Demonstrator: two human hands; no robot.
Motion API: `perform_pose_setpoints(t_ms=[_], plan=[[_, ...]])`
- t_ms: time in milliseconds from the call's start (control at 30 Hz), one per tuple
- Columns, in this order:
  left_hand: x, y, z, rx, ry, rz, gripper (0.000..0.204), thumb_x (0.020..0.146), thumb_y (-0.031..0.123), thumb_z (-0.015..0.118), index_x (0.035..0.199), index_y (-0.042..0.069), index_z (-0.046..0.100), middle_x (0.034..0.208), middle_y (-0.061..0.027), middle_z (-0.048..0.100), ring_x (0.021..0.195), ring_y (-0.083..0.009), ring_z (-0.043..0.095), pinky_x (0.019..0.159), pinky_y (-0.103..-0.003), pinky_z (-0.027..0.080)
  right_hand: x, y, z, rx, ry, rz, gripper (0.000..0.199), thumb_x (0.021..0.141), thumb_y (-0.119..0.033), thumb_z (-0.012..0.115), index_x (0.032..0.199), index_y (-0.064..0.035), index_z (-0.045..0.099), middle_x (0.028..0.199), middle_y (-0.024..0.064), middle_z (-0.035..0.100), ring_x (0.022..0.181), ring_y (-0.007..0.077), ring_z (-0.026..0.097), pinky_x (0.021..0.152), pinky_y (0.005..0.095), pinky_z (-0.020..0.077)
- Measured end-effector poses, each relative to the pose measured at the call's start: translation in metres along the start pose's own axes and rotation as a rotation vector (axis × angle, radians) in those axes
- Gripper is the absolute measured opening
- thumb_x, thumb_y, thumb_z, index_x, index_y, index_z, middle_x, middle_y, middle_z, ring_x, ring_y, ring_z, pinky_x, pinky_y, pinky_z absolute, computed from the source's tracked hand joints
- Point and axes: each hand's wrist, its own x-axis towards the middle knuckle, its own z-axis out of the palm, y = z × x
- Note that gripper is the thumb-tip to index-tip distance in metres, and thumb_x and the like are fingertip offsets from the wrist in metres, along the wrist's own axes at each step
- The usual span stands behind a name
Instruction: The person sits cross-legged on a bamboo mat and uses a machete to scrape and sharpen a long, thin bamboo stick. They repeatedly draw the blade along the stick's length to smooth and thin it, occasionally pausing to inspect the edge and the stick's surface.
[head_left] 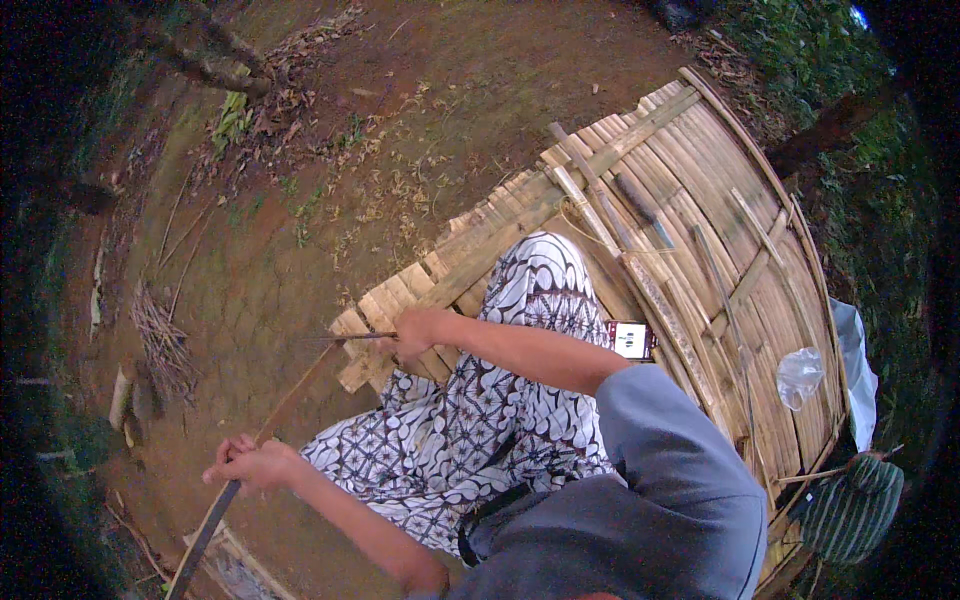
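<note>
My left hand (255, 465) is closed around a long bamboo strip (207, 532), out beyond my left knee. Below the hand the strip is dark and wide; above it, a thinner brown length slants up to the right. My right hand (415, 333) grips a thin, dark tool, which looks like a knife (355, 336) seen edge-on. Its tip points left and meets or crosses the strip's upper end; whether they touch I cannot tell. Both hands are apart, in front of my patterned cloth (450, 430). My right fingers partly hide the tool's handle.
I sit on a bamboo-slat platform (690, 190). On it lie loose bamboo lengths (660, 315), a dark-handled tool (635, 195), a phone-like device (630, 340) and a clear plastic bag (800, 378). Striped cloth (855, 510) hangs at right. A twig bundle (160, 340) lies on the ground.
</note>
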Motion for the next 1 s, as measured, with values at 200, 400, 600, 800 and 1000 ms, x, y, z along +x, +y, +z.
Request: perform_pose_setpoints(t_ms=[200, 400, 600, 800, 1000], plan=[[0.007, -0.012, -0.008, -0.011, -0.013, -0.021, 0.05, 0.092, 0.048, 0.043, 0.067, 0.005, 0.043, 0.064, -0.0049, 0.045, 0.053, -0.0139, 0.037, 0.049, -0.026, 0.032, 0.005, 0.014, 0.01, -0.138, 0.182, -0.086, 0.081, 0.081, -0.07, 0.034, 0.075, 0.0044, 0.066, 0.076, 0.0231, 0.063, 0.076, 0.0364, 0.061, 0.074, 0.044, 0.0483], [-0.002, 0.0, 0.007, 0.024, 0.06, -0.001, 0.048, 0.093, 0.045, 0.044, 0.069, 0.003, 0.046, 0.066, -0.0062, 0.049, 0.054, -0.0141, 0.041, 0.049, -0.027, 0.034, -0.021, -0.007, -0.008, -0.088, 0.094, -0.112, 0.077, 0.079, -0.068, 0.042, 0.074, 0.0059, 0.064, 0.08, 0.0244, 0.063, 0.077, 0.0365, 0.062, 0.071, 0.0451, 0.048], [0.004, -0.005, 0.015, -0.048, -0.047, -0.088, 0.045, 0.094, 0.041, 0.045, 0.068, 0.004, 0.046, 0.064, -0.0041, 0.048, 0.053, -0.0128, 0.041, 0.047, -0.026, 0.031, -0.025, -0.023, 0.006, -0.141, 0.241, -0.238, 0.063, 0.081, -0.059, 0.049, 0.082, 0.0034, 0.059, 0.07, 0.022, 0.061, 0.07, 0.0377, 0.06, 0.065, 0.0458, 0.0477], [0.003, 0.0, 0.022, -0.044, -0.191, -0.091, 0.043, 0.094, 0.039, 0.045, 0.067, 0.006, 0.043, 0.06, -0.0018, 0.045, 0.053, -0.011, 0.04, 0.046, -0.025, 0.029, -0.071, -0.07, 0.041, 0.143, 0.422, -0.376, 0.043, 0.092, -0.04, 0.043, 0.106, 0.0, 0.051, 0.076, 0.0233, 0.059, 0.075, 0.039, 0.059, 0.066, 0.0455, 0.0458], [0.008, 0.005, 0.022, -0.106, -0.19, -0.146, 0.042, 0.094, 0.04, 0.046, 0.067, 0.007, 0.043, 0.059, 0.0001, 0.042, 0.053, -0.01, 0.04, 0.046, -0.024, 0.028, -0.095, -0.103, 0.073, 0.345, 0.573, -0.488, 0.041, 0.096, -0.034, 0.035, 0.111, 0.0004, 0.051, 0.081, 0.0249, 0.059, 0.076, 0.0371, 0.059, 0.068, 0.044, 0.0452]])
